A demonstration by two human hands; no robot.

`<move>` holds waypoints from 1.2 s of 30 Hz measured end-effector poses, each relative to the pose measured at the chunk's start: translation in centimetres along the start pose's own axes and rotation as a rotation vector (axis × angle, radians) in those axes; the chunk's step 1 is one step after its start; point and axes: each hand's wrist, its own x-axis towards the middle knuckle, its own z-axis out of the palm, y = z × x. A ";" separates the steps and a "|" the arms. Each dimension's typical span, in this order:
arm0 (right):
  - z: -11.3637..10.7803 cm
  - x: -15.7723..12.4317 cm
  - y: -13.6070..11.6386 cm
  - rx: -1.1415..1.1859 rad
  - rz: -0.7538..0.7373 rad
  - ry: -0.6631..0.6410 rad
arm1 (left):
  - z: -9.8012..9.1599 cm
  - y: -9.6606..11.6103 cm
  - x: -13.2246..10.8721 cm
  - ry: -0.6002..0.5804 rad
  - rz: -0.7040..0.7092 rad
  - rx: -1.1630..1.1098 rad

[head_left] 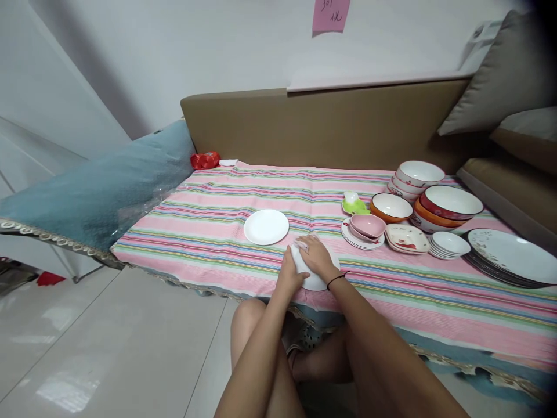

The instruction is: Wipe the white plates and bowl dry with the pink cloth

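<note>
Head view: a white plate (314, 283) is at the near edge of the striped cloth (209, 232). The left hand (289, 274) closes on its left side, thumb over it; the right hand (317, 256), fingers bent, holds a pale wipe (300, 244) against it. A second plate (266, 227) lies farther left.

Round wht plate (315, 283) — partly hidden, w/ pale cloth (300, 244) against it.
</note>
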 end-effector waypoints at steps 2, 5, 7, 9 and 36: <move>-0.2 -0.6 -0.3 0.055 -0.089 -0.029 | 0.0 0.1 -0.1 0.000 0.006 -0.012; -1.2 -2.2 0.5 0.131 -0.164 -0.045 | 0.0 -0.1 -0.2 -0.007 0.029 -0.003; -1.8 -2.9 1.4 0.092 -0.077 0.001 | 0.2 -0.2 -0.2 -0.009 0.030 0.012; -2.0 -2.9 2.1 0.013 0.043 0.053 | 0.3 -0.5 -0.1 -0.012 0.029 0.027; -0.8 -2.0 2.5 -0.077 0.119 0.050 | 3.9 -0.1 -10.0 0.044 0.252 0.661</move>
